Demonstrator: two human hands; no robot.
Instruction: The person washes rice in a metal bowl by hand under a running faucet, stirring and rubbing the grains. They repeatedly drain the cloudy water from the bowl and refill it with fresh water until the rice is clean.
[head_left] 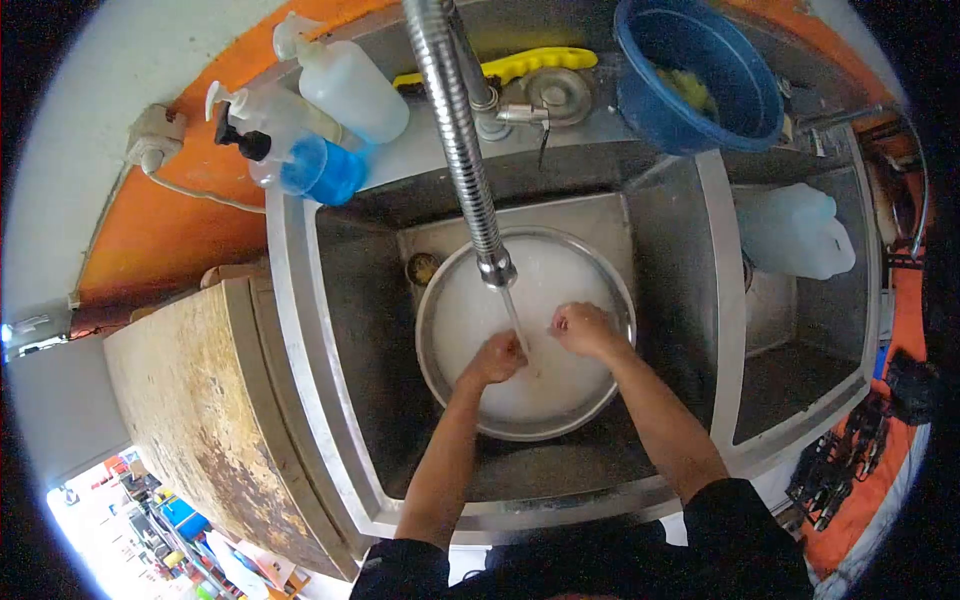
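A wide round metal bowl point(427, 378) stands in the sink's large basin, holding cloudy whitish water. Over the water, left of the bowl's middle, my left hand point(497, 358) is closed with its fingers curled in. Whatever it may hold is hidden. My right hand point(585, 329) is also closed, above the right side of the water and apart from the left. Its curled fingers hide any contents. From the coiled metal faucet point(495, 268) a thin stream of water runs down beside my left hand into the bowl.
Pump bottles point(335, 170) crowd the back left ledge. Behind the faucet lies a yellow-handled tool point(540, 63). A blue basin point(640, 105) sits at the back right. In the right-hand sink compartment is a translucent plastic jug point(795, 235). A worn wooden board point(200, 400) flanks the left.
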